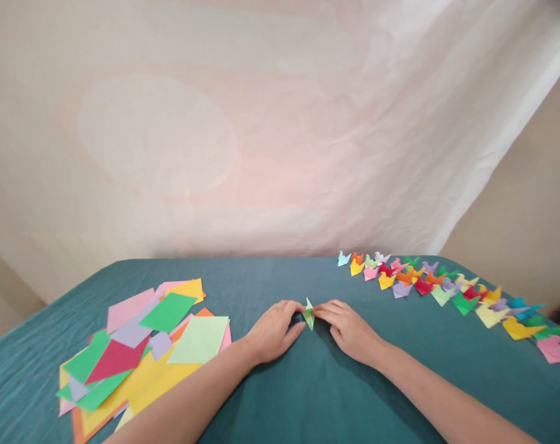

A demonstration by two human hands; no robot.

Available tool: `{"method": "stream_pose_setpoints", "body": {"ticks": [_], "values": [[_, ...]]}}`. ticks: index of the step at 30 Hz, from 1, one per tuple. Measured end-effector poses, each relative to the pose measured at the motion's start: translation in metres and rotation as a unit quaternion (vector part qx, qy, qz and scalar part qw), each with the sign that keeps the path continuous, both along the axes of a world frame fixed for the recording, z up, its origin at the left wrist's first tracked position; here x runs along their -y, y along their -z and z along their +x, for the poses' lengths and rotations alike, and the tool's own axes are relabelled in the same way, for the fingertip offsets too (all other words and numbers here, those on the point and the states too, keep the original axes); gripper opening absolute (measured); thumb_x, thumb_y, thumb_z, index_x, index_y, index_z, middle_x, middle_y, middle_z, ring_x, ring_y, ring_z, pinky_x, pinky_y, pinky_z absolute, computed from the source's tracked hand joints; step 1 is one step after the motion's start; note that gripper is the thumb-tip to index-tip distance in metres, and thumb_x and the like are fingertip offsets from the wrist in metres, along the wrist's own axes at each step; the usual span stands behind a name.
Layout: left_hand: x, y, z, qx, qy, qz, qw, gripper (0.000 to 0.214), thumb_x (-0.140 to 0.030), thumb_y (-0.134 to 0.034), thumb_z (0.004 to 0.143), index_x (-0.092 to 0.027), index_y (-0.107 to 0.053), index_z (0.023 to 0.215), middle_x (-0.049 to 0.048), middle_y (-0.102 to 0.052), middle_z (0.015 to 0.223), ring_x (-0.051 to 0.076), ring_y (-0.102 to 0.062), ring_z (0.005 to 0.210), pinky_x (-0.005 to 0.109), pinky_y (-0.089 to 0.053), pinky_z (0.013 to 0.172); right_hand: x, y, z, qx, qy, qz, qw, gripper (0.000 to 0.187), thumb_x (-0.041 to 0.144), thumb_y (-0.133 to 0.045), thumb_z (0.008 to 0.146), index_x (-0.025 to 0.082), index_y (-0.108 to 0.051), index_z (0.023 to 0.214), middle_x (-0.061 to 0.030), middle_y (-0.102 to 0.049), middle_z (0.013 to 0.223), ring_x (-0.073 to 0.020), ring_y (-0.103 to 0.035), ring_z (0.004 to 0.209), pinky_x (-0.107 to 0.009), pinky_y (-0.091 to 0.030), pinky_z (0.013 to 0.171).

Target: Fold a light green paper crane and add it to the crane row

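A small light green folded paper (309, 314) stands in the middle of the table, narrow and pointed at its upper and lower ends. My left hand (276, 328) has its fingertips at the paper's left side, thumb and fingers curved around that edge. From the other side, my right hand (347, 327) pinches the paper's right edge between fingers and thumb. The fingertips partly cover the folds, so their exact shape is hard to make out.
Loose coloured paper squares (123, 361) lie in a spread pile on the left. Several folded paper birds (491, 316) stand in rows along the right side. A dark green cloth (280, 401) covers the table, and a pale curtain (280, 154) hangs behind it.
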State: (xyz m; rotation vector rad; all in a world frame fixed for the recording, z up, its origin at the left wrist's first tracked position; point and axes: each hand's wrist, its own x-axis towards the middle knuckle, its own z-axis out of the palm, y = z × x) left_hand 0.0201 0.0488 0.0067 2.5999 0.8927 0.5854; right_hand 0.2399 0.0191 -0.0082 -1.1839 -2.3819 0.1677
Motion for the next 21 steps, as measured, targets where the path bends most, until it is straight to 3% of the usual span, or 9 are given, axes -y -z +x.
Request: {"method": "stream_pose_setpoints", "body": {"ticks": [8,21], "values": [[-0.0005,-0.0008,0.0023,-0.025,0.030,0.042,0.998,0.032,-0.031,-0.039,0.092,-0.022,-0.048,0.122,0.0063,-0.054,0.119,0.021,-0.047,0.111,0.037,-0.035,0.099,-0.0037,0.0068,0.0011,-0.050,0.006,-0.003,0.999,0.056,-0.004,-0.035,0.069,0.020,-0.057,0.116,-0.0063,-0.061,0.111,-0.0191,-0.050,0.102,-0.040,-0.040,0.092],[-0.0004,-0.0020,0.0031,-0.040,0.030,0.067,0.996,0.029,-0.030,-0.038,0.092,-0.022,-0.054,0.116,0.0050,-0.056,0.116,0.021,-0.044,0.113,0.037,-0.034,0.100,-0.0035,0.0027,-0.0001,-0.031,-0.001,-0.023,0.999,0.056,-0.003,-0.037,0.071,0.023,-0.059,0.116,-0.0042,-0.059,0.113,-0.0189,-0.048,0.103,-0.038,-0.038,0.093]]}}
